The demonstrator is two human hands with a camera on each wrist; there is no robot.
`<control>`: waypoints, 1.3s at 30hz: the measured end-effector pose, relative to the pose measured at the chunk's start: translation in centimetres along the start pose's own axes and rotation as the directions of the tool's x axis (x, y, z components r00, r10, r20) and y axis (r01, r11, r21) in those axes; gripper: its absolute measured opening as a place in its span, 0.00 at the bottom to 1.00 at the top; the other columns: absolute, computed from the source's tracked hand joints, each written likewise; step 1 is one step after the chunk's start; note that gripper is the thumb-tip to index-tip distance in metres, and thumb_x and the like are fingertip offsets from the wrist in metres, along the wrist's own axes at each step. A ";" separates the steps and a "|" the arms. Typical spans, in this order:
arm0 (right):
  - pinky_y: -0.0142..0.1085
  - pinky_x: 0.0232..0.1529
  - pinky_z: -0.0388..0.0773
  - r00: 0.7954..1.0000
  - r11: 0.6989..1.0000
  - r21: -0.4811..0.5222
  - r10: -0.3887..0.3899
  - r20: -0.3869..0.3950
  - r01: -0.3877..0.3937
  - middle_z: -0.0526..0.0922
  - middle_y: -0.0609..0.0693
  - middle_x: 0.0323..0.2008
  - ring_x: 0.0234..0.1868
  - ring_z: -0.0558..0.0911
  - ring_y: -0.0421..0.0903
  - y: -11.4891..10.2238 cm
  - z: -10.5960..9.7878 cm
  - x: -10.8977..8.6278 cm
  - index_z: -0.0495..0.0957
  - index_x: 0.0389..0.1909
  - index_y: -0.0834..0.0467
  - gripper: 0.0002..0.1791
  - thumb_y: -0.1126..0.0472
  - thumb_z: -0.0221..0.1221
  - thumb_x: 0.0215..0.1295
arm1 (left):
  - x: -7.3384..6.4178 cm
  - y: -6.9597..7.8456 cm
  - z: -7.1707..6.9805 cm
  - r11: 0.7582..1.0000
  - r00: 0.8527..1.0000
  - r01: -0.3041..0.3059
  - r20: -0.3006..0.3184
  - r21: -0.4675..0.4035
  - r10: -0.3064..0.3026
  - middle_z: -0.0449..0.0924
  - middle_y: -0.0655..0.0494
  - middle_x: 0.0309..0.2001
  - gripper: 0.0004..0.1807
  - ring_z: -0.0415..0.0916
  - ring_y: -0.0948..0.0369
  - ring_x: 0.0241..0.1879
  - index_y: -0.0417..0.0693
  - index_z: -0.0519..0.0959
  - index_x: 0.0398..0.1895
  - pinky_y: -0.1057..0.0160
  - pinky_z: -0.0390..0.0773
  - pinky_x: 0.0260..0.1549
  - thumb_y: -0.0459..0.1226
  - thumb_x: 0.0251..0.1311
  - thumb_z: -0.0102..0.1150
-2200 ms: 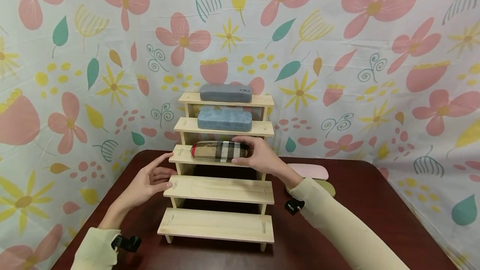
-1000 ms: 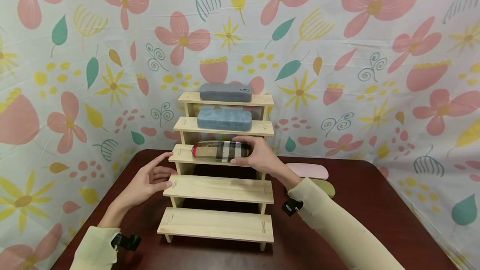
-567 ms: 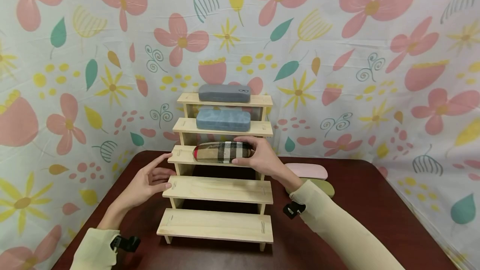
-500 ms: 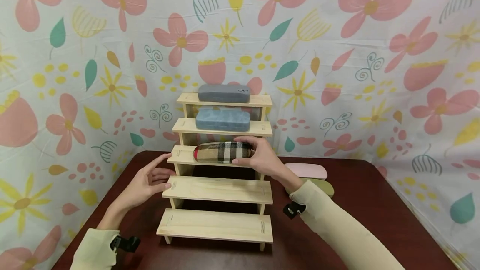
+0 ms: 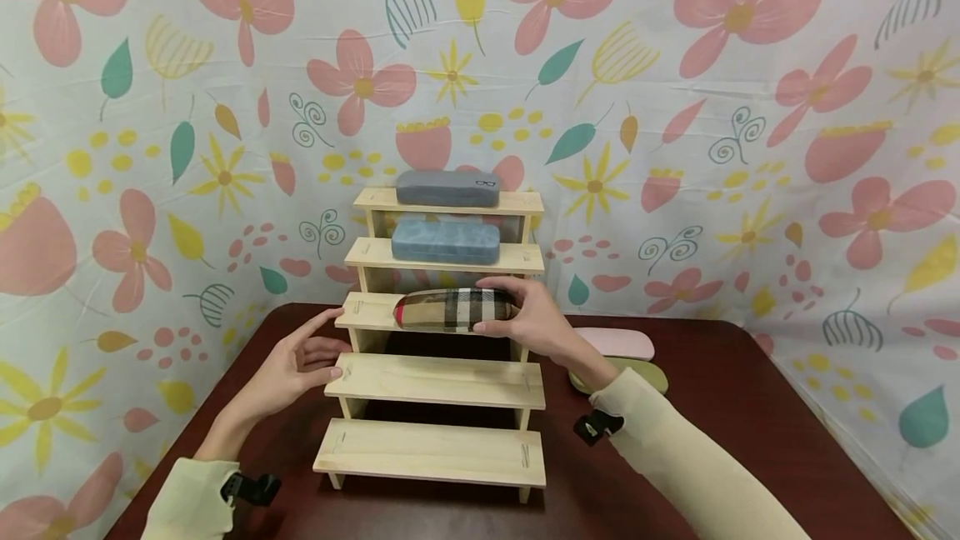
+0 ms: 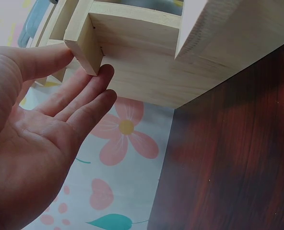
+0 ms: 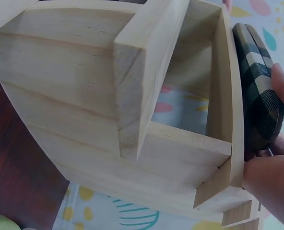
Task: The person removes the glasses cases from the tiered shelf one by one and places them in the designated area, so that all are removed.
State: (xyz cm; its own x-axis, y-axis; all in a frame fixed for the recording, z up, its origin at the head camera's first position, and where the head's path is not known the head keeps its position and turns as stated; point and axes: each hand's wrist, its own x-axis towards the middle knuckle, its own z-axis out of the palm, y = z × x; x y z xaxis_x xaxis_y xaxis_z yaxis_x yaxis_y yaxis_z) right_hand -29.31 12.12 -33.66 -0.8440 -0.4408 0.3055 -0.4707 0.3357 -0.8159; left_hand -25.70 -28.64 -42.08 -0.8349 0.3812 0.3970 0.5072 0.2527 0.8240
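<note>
My right hand [image 5: 534, 319] grips the right end of a plaid glasses case [image 5: 435, 311], thumb in front and fingers behind. Tan, black and white with a red end, the case lies over the third shelf of a stepped wooden stand [image 5: 442, 444]. In the right wrist view the plaid case [image 7: 254, 81] runs right along that shelf's edge. My left hand [image 5: 288, 365] touches the stand's left side, its fingers fairly straight, thumb at the fourth shelf's end and index finger at the third's. The left wrist view shows the left hand [image 6: 41, 124] with fingertips against a shelf end.
A grey glasses case [image 5: 447, 188] sits on the top shelf, a blue one [image 5: 446, 242] on the second. Right of the stand, a pink case [image 5: 618, 343] and an olive case [image 5: 637, 375] lie on the dark red table [image 5: 720, 440]. Flowered cloth [image 5: 660, 65] hangs behind.
My right hand has slid the plaid case a little to the right along the third shelf, moving with it. The left hand keeps its place at the stand's side.
</note>
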 end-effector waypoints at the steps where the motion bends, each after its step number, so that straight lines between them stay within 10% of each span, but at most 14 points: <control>1: 0.57 0.64 0.74 1.000 1.000 -0.002 -0.001 0.000 0.001 0.73 0.53 0.73 0.73 0.70 0.55 0.0 -0.1 -0.1 0.79 0.70 0.53 0.35 0.59 0.77 0.61 | 0.0 0.0 0.0 1.000 1.000 0.000 0.000 0.002 0.000 0.83 0.33 0.55 0.47 0.84 0.59 0.54 0.44 0.57 0.84 0.57 0.83 0.54 0.23 0.64 0.69; 39: 0.55 0.71 0.67 0.998 0.991 0.128 0.053 -0.024 -0.049 0.72 0.54 0.74 0.79 0.62 0.54 0.9 -3.8 -3.4 0.75 0.72 0.57 0.37 0.62 0.76 0.62 | 0.0 -0.1 0.0 1.000 1.000 0.002 -0.004 -0.002 -0.002 0.83 0.33 0.55 0.47 0.84 0.58 0.54 0.45 0.58 0.83 0.61 0.82 0.54 0.23 0.64 0.70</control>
State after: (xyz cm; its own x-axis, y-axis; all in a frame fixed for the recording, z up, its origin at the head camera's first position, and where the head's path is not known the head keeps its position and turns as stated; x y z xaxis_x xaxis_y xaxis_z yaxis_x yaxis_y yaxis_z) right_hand -27.86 17.06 -33.56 -0.8738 -0.4020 0.2737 -0.3917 0.2481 -0.8860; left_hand -25.76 -28.69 -42.10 -0.8368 0.3771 0.3970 0.5051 0.2518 0.8255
